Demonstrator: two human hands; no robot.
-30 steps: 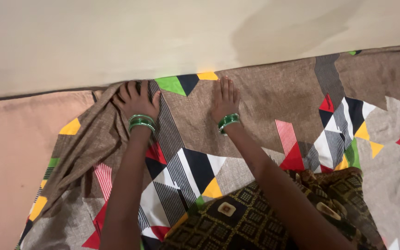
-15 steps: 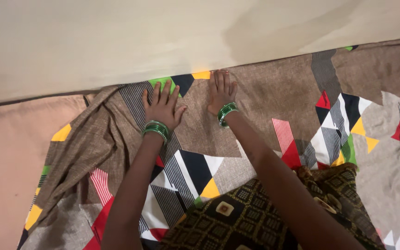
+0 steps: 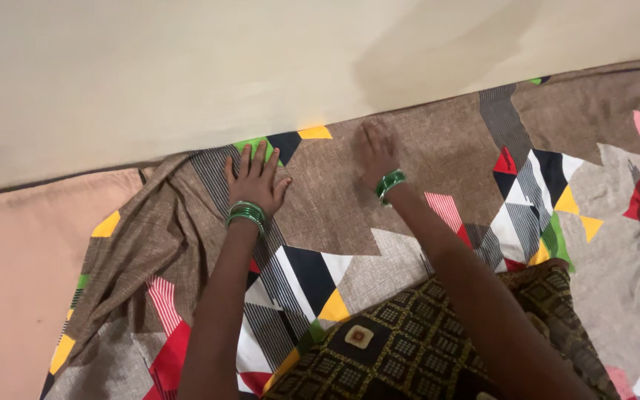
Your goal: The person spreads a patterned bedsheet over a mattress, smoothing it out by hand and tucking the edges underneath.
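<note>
Wall-edge bedsheet (image 3: pixel 409 252) (patterned) under flat hands (image 3: pixel 255 181).

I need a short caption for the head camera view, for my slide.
Both hands, left hand and right hand, press flat on a patterned brown sheet beside a cream wall.

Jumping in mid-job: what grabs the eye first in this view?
The brown bedsheet with bright geometric patches covers most of the frame, rumpled at its left end over a peach mattress. The left hand and right hand, both with green bangles, press flat on it beside the cream wall.
</note>
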